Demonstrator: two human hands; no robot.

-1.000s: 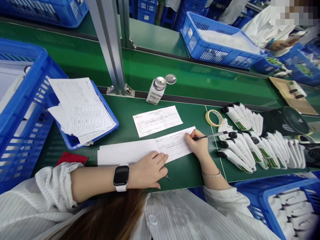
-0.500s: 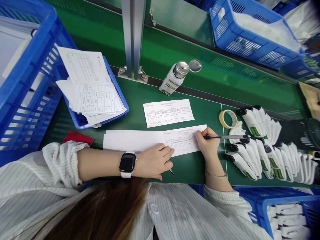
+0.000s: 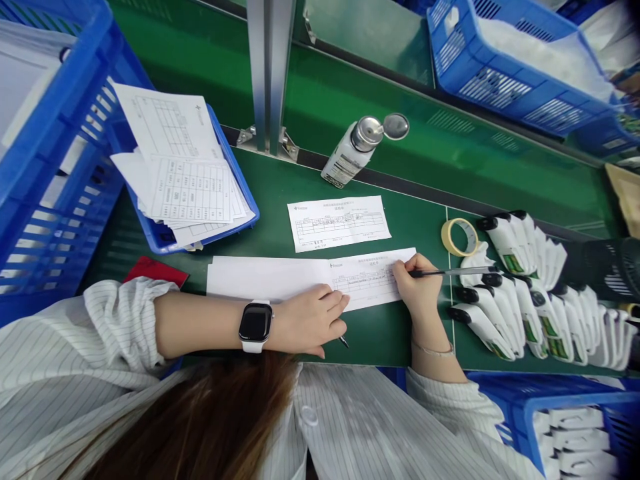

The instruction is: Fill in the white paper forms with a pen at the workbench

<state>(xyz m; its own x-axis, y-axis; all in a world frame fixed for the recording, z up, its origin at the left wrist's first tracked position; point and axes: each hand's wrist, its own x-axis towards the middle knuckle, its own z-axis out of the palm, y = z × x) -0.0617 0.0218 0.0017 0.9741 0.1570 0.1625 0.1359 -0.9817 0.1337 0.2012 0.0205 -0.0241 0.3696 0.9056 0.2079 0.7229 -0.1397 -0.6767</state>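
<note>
1. While the right hand has its grip pinched on a black pen, the tip sits near the right end of the form lying on the green desk. The pen barrel points off to the right, over the white handheld devices.
2. The left hand lies flat with its fingers pressing the lower left part of that same form. Its grip looks curled over a second pen tip that pokes out below it, so I'd call it loosely closed on that.
3. To do this bit well, I'd say keep the left hand pinning the sheet so it doesn't skate on the smooth desk, and write with small strokes to stay inside the little table cells.
4. Watch the sleeve and wrist near the devices; a nudge could roll them.
5. Writing: the form has a small logo at top left, a title line and a printed table, but it's too small to read. Same story for the second form just above it.
6. The bottle has a label, unreadable too. The sheets in the blue tray show tables only.
</note>
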